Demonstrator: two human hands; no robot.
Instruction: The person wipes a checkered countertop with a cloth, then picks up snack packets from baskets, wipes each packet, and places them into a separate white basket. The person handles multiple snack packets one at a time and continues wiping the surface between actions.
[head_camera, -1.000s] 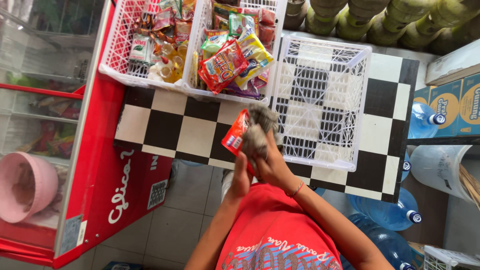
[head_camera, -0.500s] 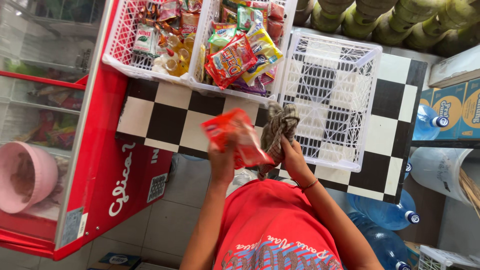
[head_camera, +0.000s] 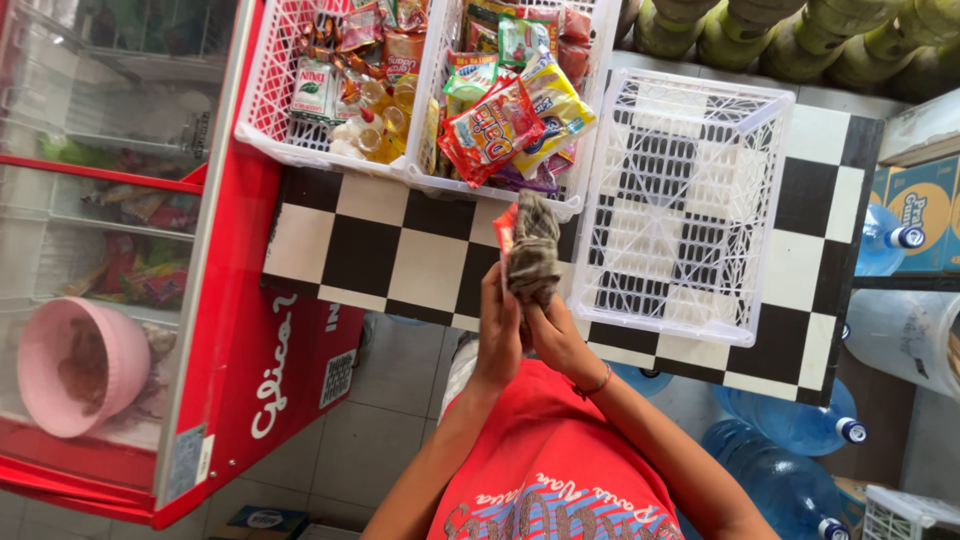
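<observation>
At the far left a pink bowl sat behind the glass of the red freezer, unmoved; two white baskets of snack packets stood at the back of the checkered table, and neither had shifted. Half a second before, the left hand had held the red packet tipped flat and broad to the camera; now it was turned nearly edge-on, a thin red strip above the curled fingers, which gripped its lower end. The right hand had come in close against it, fingers clenched round the grey cloth, the cloth pressed on the packet's right face; the wiping seemingly went on, moved to another side. The empty white basket stood just beside, unchanged; blue water bottles lay below right.
</observation>
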